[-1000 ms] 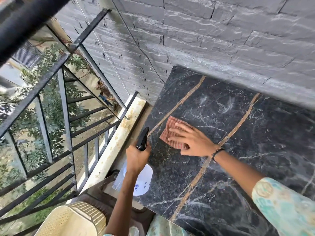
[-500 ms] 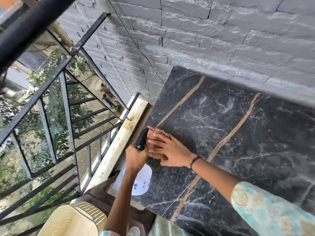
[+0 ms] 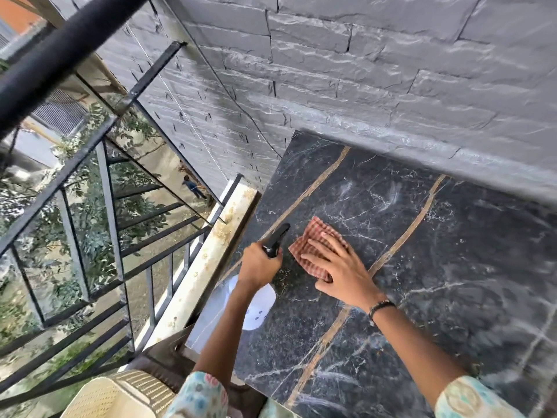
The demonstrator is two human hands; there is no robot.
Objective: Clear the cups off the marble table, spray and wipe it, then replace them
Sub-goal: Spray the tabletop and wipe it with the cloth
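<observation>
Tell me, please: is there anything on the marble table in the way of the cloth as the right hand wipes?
Nothing visible blocks it. The right hand presses flat on the checked cloth on the marble table, and the dark surface around it shows no cups. Only the spray bottle, gripped by the left hand, is close on the cloth's left.

— We have plain, soft daylight here, coming in from the open side past the railing (image 3: 75, 182); nothing looks dim.

— Agreed. We see only faint, soft-edged shadow under the right hand (image 3: 340, 267) on the marble table (image 3: 452, 267), and a pale sheen on the stone beside the smeared streaks.

— The grey brick wall (image 3: 361, 70) catches light along its ridges, without hard glare.

— We notice strong wide-angle bending: the railing bars fan out and the top bar at upper left is thick and out of focus.

— And the sleeves at the bottom edge look soft and stretched, while the centre stays fairly sharp.
</observation>
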